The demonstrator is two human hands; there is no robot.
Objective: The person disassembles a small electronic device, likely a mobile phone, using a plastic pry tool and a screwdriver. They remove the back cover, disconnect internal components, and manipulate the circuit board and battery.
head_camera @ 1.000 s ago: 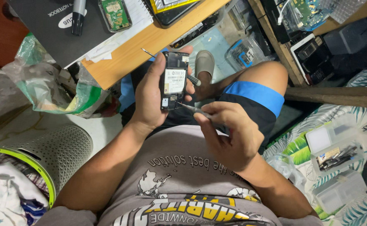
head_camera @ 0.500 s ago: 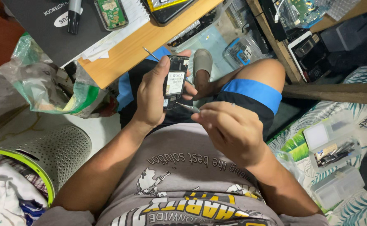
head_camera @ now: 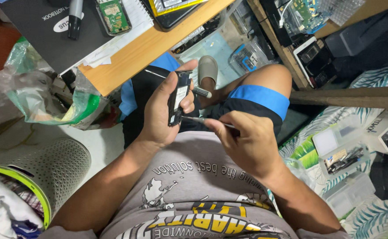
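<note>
Here the left hand [head_camera: 161, 113] gripped an opened black phone [head_camera: 179, 98] upright over the lap, fingers wrapped round its edges, thumb along the near side, with a second thin tool [head_camera: 201, 92] poking out behind it toward the grey slipper [head_camera: 207, 68]. The right hand [head_camera: 247, 144] was closed around a slim screwdriver [head_camera: 198, 120], its tip touching the phone's lower end. A wooden desk [head_camera: 136, 51] sat above with a black notebook [head_camera: 39, 26], marker [head_camera: 75, 17] and green circuit board [head_camera: 112, 15]; a grey perforated basket [head_camera: 48, 170] stood at lower left, clear plastic parts boxes [head_camera: 342, 152] lay on the right.
</note>
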